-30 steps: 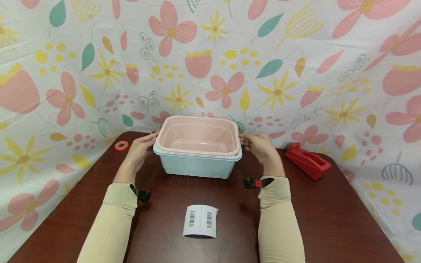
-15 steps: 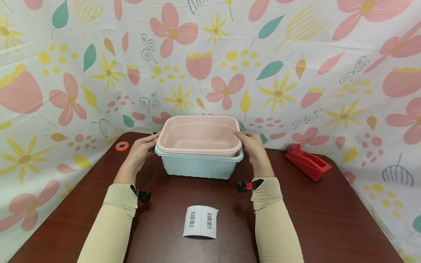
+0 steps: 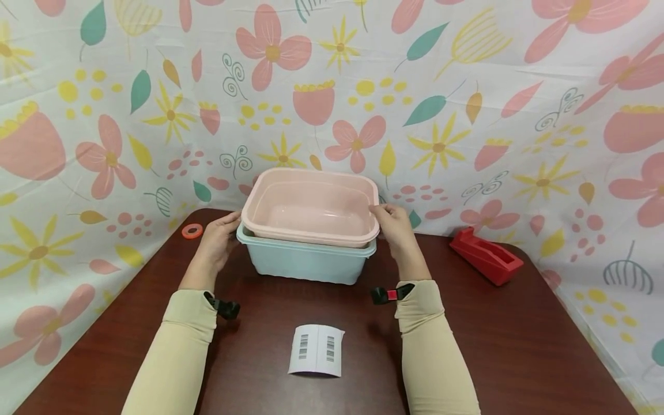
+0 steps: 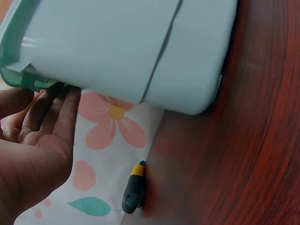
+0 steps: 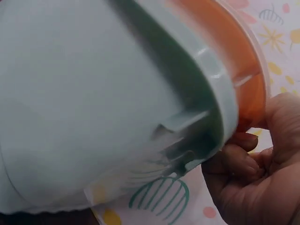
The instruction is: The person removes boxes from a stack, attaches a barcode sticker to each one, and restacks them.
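Note:
A pink plastic basin (image 3: 311, 207) sits partly inside a light blue basin (image 3: 306, 262), its rim raised above the blue one, most of all at the back. My right hand (image 3: 396, 227) pinches the pink basin's right rim, thumb on the inside. In the right wrist view, the curled fingers (image 5: 234, 164) lie beside the blue rim, below the pink wall. At the other end, my left hand (image 3: 215, 245) holds the blue basin by its left rim. The left wrist view has those fingers (image 4: 65, 117) under the rim's edge, thumb alongside.
A white sheet with two barcodes (image 3: 316, 350) lies on the dark table in front. At the left is an orange tape roll (image 3: 192, 230); at the right, a red tape dispenser (image 3: 485, 256). A small black-and-yellow tool (image 4: 134, 187) lies by the flowered cloth backdrop.
My right hand has moved left onto the pink basin's rim and gripped it. The pink basin has risen out of the blue one, which has shifted slightly left.

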The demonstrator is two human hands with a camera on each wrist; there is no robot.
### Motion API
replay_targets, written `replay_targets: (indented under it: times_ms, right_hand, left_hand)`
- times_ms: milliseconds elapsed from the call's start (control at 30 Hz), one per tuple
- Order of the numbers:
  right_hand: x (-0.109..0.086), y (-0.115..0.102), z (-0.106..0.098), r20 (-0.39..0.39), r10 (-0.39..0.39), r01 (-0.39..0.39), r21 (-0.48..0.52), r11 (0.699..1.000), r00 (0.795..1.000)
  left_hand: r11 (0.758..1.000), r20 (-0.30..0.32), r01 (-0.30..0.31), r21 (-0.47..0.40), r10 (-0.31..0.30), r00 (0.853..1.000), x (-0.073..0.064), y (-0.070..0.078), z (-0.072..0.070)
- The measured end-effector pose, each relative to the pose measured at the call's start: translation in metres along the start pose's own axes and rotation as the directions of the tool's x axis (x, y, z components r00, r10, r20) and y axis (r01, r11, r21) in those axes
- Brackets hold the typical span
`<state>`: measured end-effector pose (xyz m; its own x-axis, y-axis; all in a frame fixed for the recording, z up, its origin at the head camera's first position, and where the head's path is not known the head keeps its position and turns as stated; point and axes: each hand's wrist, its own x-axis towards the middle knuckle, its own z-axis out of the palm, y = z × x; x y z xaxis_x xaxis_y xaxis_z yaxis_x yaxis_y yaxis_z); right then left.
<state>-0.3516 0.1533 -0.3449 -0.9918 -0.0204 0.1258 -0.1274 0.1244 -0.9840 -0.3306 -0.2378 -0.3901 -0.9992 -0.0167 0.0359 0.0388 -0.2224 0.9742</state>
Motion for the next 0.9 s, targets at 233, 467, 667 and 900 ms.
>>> replay_targets:
  times_ms: [233,467,667,900]
  right_hand:
    - [-0.004,-0.007,-0.002,-0.002,-0.103,0.100,0.271,0.957,0.995]
    - [-0.011,-0.017,-0.005,-0.018,-0.185,0.177,0.404,0.898,0.983]
    - [-0.018,-0.033,-0.006,-0.067,-0.228,0.230,0.503,0.833,0.971]
    - [-0.040,-0.054,-0.031,-0.218,-0.303,0.373,0.574,0.729,0.928]
  left_hand:
    - [0.999,-0.002,-0.001,-0.037,0.001,1.000,0.000,-0.001,0.002]
    - [1.000,-0.001,0.020,0.000,-0.020,1.000,-0.002,0.004,0.009]
    - [0.998,-0.044,0.058,0.001,-0.058,0.997,-0.002,0.006,0.013]
    - [0.997,-0.039,0.053,-0.064,-0.055,0.998,-0.004,0.006,0.013]
